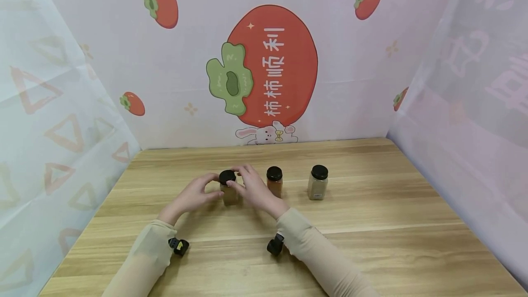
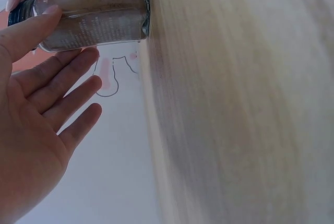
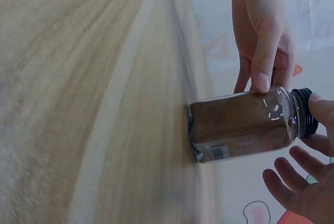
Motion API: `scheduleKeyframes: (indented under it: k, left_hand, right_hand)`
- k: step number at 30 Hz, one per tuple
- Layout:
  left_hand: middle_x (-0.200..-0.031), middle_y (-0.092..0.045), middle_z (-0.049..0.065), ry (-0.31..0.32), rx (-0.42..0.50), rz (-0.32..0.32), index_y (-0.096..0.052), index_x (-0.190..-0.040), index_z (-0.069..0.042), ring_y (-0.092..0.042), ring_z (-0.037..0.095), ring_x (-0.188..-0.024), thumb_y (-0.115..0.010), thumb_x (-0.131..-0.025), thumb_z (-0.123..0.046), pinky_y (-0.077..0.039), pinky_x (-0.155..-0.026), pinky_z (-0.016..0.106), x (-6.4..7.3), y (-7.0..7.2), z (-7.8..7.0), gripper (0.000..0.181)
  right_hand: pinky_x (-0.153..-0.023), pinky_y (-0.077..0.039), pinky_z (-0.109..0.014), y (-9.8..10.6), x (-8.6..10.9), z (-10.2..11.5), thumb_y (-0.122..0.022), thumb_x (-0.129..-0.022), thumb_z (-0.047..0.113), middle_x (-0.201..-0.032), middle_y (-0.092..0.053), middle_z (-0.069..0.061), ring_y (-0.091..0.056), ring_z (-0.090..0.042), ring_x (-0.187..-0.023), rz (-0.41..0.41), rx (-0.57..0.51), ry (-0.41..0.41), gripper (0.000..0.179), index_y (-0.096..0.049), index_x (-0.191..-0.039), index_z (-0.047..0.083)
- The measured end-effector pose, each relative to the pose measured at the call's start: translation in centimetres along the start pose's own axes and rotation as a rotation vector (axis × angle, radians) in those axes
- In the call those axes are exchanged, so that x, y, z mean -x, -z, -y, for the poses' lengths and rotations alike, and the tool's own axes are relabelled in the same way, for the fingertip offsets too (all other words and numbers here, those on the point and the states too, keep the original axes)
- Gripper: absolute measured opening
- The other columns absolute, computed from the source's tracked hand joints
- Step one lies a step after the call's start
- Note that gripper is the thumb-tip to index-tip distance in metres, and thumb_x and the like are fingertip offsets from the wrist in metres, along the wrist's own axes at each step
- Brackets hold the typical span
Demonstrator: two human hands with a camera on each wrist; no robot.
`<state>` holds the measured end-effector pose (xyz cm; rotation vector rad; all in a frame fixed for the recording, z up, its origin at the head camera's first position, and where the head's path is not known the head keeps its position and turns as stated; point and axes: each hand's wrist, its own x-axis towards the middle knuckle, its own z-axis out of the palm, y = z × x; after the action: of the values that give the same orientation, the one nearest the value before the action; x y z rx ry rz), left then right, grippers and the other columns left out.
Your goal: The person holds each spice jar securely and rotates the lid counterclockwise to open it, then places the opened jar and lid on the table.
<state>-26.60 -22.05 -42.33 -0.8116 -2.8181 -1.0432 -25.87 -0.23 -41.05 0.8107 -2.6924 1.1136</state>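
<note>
You brace a brown-filled jar [image 1: 230, 199] with one hand and take its black lid [image 1: 227, 177] with the other.
Your left hand [image 1: 193, 197] holds the jar's body lightly between thumb and fingertips, probably to stop it turning or tipping, while your right hand [image 1: 256, 191] pinches the lid, a split that suits turning force. The jar stands upright on the wooden table [image 1: 231, 253], which likely bears its weight; whether the lid is loose, you cannot tell. An orange-brown jar [image 1: 275, 187] and a pale jar [image 1: 317, 188] stand apart to the right, leaving elbow room.
</note>
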Motion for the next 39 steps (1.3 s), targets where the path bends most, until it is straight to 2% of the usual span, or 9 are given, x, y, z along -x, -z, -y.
scheduleKeyframes:
  k: [9,20,25,32,39]
  left_hand:
    - [-0.123,-0.062,0.006,0.004,-0.005,0.000,-0.058,-0.124,-0.011,-0.053,0.030,-0.122,-0.070,-0.086,-0.029,-0.040,-0.103,0.055,0.0,0.0,0.4,0.044]
    - [-0.123,-0.062,0.006,0.014,0.001,0.006,-0.057,-0.124,-0.011,-0.053,0.030,-0.122,-0.071,-0.086,-0.027,-0.039,-0.103,0.055,0.1,0.0,0.0,0.044]
    - [-0.123,-0.062,0.006,0.009,-0.001,0.006,-0.058,-0.124,-0.011,-0.053,0.030,-0.122,-0.071,-0.086,-0.027,-0.039,-0.104,0.054,0.1,0.0,0.0,0.043]
    - [-0.122,-0.063,0.006,0.004,-0.009,-0.004,-0.058,-0.123,-0.011,-0.053,0.031,-0.121,-0.070,-0.086,-0.027,-0.039,-0.104,0.054,0.0,-0.1,0.2,0.042]
    - [-0.122,-0.063,0.007,-0.004,-0.008,-0.007,-0.058,-0.123,-0.011,-0.053,0.031,-0.121,-0.070,-0.086,-0.026,-0.039,-0.104,0.054,0.0,-0.1,0.2,0.041]
  right_hand:
    - [-0.094,-0.048,-0.035,0.4,-0.4,-0.4,-0.049,-0.098,0.036,-0.126,-0.050,-0.008,-0.051,-0.020,-0.118,0.074,-0.008,0.021,0.044,-0.047,-0.136,0.013]
    - [-0.095,-0.049,-0.036,0.5,-0.2,-0.4,-0.049,-0.099,0.032,-0.125,-0.050,-0.009,-0.051,-0.021,-0.119,0.081,-0.016,0.043,0.046,-0.046,-0.139,0.011]
    - [-0.094,-0.049,-0.036,0.5,0.0,-0.4,-0.049,-0.098,0.037,-0.130,-0.048,-0.010,-0.051,-0.024,-0.120,0.074,-0.033,0.033,0.050,-0.043,-0.140,0.010]
    - [-0.096,-0.049,-0.037,0.1,0.5,-0.3,-0.052,-0.096,0.042,-0.136,-0.047,-0.011,-0.052,-0.027,-0.119,0.007,-0.052,-0.019,0.056,-0.042,-0.139,0.008]
    - [-0.096,-0.048,-0.036,-0.9,0.8,-0.1,-0.056,-0.093,0.043,-0.132,-0.050,-0.010,-0.053,-0.026,-0.118,-0.081,-0.042,-0.067,0.053,-0.047,-0.133,0.009]
